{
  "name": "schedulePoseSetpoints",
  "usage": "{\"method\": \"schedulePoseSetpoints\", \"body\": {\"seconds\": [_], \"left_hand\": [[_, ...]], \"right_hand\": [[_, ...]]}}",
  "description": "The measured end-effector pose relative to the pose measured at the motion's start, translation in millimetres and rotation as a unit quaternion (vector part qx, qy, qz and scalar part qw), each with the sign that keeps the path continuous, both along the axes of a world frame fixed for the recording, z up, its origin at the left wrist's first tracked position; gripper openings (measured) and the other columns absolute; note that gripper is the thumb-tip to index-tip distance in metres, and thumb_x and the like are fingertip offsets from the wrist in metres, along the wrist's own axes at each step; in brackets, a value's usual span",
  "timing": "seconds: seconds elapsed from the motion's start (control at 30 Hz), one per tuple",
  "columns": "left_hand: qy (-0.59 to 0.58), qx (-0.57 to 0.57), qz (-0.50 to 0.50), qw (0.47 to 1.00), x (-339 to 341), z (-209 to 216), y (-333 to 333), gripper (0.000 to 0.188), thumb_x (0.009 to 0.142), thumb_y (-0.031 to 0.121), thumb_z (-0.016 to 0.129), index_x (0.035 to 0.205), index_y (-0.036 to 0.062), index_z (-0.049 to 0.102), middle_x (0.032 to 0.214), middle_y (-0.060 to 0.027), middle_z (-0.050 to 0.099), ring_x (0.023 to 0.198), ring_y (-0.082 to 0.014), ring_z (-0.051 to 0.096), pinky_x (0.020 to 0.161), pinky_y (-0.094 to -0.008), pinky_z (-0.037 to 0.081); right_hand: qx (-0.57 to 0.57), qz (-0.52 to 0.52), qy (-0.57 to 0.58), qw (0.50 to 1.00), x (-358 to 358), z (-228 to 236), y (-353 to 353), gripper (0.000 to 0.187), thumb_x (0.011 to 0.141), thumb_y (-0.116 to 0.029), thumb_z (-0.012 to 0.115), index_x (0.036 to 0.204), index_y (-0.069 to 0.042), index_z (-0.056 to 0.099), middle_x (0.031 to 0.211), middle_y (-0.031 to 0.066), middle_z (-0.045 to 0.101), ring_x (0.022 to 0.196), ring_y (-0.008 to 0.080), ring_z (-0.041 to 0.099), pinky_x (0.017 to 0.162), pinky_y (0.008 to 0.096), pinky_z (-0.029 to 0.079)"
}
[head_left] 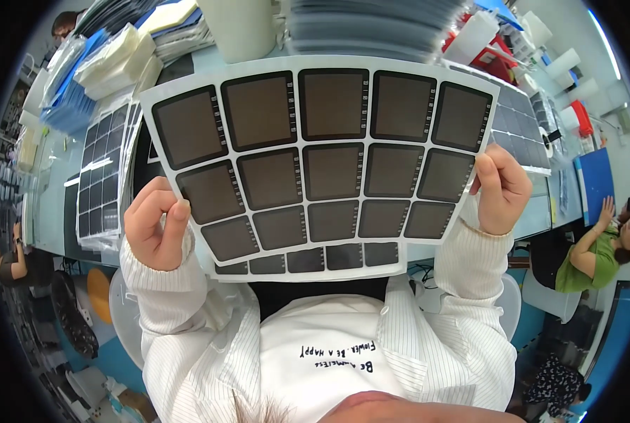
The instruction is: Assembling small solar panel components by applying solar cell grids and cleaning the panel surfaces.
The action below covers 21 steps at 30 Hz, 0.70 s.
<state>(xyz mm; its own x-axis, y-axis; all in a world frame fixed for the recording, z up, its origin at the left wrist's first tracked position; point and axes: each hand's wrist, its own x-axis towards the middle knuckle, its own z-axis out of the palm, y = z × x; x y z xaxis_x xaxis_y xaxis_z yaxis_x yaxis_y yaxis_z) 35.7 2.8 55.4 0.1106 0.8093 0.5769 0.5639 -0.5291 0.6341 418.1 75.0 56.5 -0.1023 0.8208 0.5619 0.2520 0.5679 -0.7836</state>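
Left hand (158, 224) and right hand (502, 189) pinch, well apart, the right slightly farther; both forearms (163, 299) are raised.

On my pale bench (205, 60), a white cylindrical container (239, 28) stands behind the rectangular white dark-gridded sheet (332, 176) before me

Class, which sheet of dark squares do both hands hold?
The front sheet, with three rows of five: the left hand and right hand pinch its side edges, but not the partly hidden rear sheet.
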Motion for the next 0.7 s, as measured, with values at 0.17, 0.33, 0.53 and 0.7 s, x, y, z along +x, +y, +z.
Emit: {"method": "schedulePoseSetpoints", "body": {"seconds": [0.17,0.33,0.53,0.7], "left_hand": [[0.017,0.031,-0.007,0.999,5,11,11,0.017,0.081,0.004,0.056,0.066,-0.0015,0.048,0.060,-0.0045,0.043,0.051,-0.0115,0.037,0.046,-0.0236,0.028],[0.033,0.062,-0.036,0.997,13,28,32,0.018,0.082,0.004,0.056,0.067,-0.0019,0.047,0.060,-0.0041,0.042,0.051,-0.0111,0.036,0.046,-0.0234,0.027],[0.058,0.090,-0.081,0.991,36,46,62,0.016,0.083,0.002,0.056,0.068,-0.0027,0.050,0.061,-0.0040,0.043,0.052,-0.0105,0.036,0.047,-0.0231,0.027],[0.038,-0.007,-0.099,0.994,101,51,100,0.019,0.082,0.007,0.060,0.066,-0.0019,0.056,0.054,-0.0024,0.043,0.048,-0.0089,0.033,0.045,-0.0239,0.027]], "right_hand": [[0.035,-0.026,-0.001,0.999,5,13,2,0.015,0.087,-0.006,0.054,0.074,0.002,0.056,0.063,0.0002,0.047,0.050,0.0052,0.040,0.045,0.0170,0.029],[0.052,-0.060,0.010,0.997,15,29,8,0.014,0.087,-0.006,0.054,0.076,0.002,0.057,0.065,0.0002,0.050,0.050,0.0046,0.040,0.045,0.0164,0.029],[0.052,-0.125,-0.006,0.991,41,46,17,0.015,0.087,-0.011,0.056,0.084,0.003,0.062,0.063,-0.0021,0.052,0.054,0.0040,0.043,0.047,0.0169,0.031],[-0.017,-0.157,-0.025,0.987,93,59,42,0.017,0.087,-0.015,0.058,0.083,0.000,0.063,0.063,-0.0048,0.051,0.053,0.0023,0.041,0.048,0.0170,0.030]]}}
